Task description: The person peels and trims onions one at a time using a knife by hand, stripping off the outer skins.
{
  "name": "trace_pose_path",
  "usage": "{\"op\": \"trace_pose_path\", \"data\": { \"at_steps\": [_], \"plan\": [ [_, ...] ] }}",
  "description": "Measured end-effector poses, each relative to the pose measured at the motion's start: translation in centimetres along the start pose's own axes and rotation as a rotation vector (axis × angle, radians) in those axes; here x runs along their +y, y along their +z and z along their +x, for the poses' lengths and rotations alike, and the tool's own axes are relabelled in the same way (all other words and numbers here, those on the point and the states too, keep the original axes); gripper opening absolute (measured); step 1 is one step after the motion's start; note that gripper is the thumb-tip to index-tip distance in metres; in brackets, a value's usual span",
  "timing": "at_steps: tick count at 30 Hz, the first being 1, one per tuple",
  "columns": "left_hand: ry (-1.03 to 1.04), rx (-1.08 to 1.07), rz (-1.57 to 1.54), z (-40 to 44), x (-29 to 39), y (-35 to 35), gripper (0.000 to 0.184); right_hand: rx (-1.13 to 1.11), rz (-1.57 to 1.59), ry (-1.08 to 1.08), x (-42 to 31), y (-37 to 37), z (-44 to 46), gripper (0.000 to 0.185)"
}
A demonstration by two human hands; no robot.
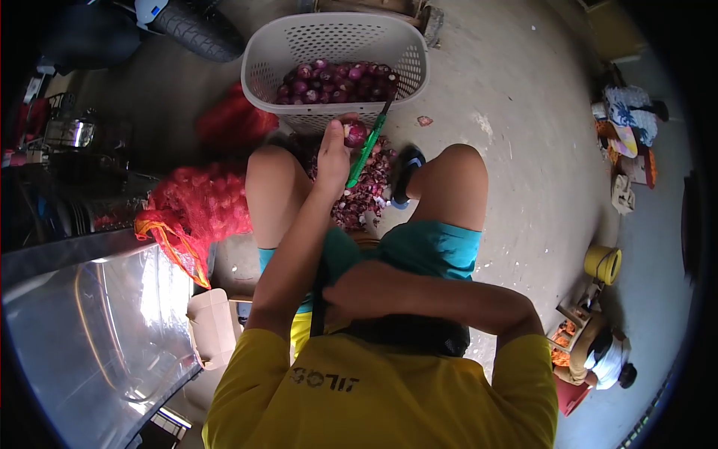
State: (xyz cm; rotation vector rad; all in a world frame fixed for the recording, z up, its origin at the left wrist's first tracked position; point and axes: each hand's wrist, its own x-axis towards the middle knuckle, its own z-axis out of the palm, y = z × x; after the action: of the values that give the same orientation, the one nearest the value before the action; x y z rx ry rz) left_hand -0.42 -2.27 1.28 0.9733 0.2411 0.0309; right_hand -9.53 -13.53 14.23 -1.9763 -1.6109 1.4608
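Observation:
My left hand (334, 153) is closed around a red onion (355, 134), held up between my knees. A green-handled knife (366, 153) slants beside the onion, its dark blade pointing up toward the basket; it seems to be held in the same hand, though the grip on it is partly hidden. At my waist, my right hand (350, 290) lies in shadow against a black strap (318, 303), with its fingers curled in. What those fingers hold is hidden. Below the left hand, onion skins (366, 202) are heaped on the floor.
A grey plastic basket (262, 56) of red onions (333, 82) stands ahead. Red mesh sacks (202, 198) lie at left beside a shiny metal sheet (112, 322) and a cardboard box (209, 325). A tyre (196, 31) is at upper left. A person (606, 363) and yellow bucket (603, 265) are far right.

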Motion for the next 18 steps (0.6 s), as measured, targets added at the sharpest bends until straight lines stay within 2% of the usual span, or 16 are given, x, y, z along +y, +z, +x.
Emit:
{"op": "trace_pose_path", "data": {
  "at_steps": [1,3,4,5,6,7,8,9,12,16,18],
  "plan": [
    [0.006,-0.005,-0.011,0.0,0.1,0.0,0.05,0.019,0.033,0.054,0.7,-1.3,-0.7,0.038],
    [0.023,-0.018,-0.035,0.2,0.3,0.0,0.05,0.258,0.053,0.076,3.8,-2.4,-2.0,0.038],
    [0.018,-0.018,-0.041,0.3,0.4,0.1,0.049,0.477,0.136,0.041,6.4,-2.0,-2.4,0.04],
    [0.01,-0.017,-0.045,0.3,0.4,0.1,0.049,0.535,0.205,0.108,8.1,-2.7,-3.2,0.04],
    [0.004,-0.015,-0.047,0.3,0.4,0.0,0.048,0.676,0.322,0.068,10.9,-2.5,-3.7,0.038],
    [0.007,-0.01,-0.037,0.3,0.3,-0.1,0.048,0.731,0.516,0.157,11.2,-3.9,-5.0,0.033],
    [0.011,-0.005,-0.025,0.3,0.2,-0.3,0.047,0.907,0.527,0.18,13.2,-3.2,-5.3,0.028],
    [0.014,-0.001,-0.012,0.2,0.1,-0.5,0.047,0.917,0.68,0.215,15.2,-2.8,-5.6,0.026],
    [0.022,0.035,-0.049,-0.1,0.1,-0.7,0.045,0.885,1.008,0.136,16.8,-0.7,-6.5,0.027],
    [0.018,0.039,-0.025,0.2,0.0,-0.7,0.045,0.759,0.924,0.075,14.8,2.5,-7.3,0.024],
    [0.015,0.024,-0.017,0.3,-0.3,-0.9,0.045,0.684,1.128,0.015,12.7,4.9,-8.7,0.027]
  ]
}}
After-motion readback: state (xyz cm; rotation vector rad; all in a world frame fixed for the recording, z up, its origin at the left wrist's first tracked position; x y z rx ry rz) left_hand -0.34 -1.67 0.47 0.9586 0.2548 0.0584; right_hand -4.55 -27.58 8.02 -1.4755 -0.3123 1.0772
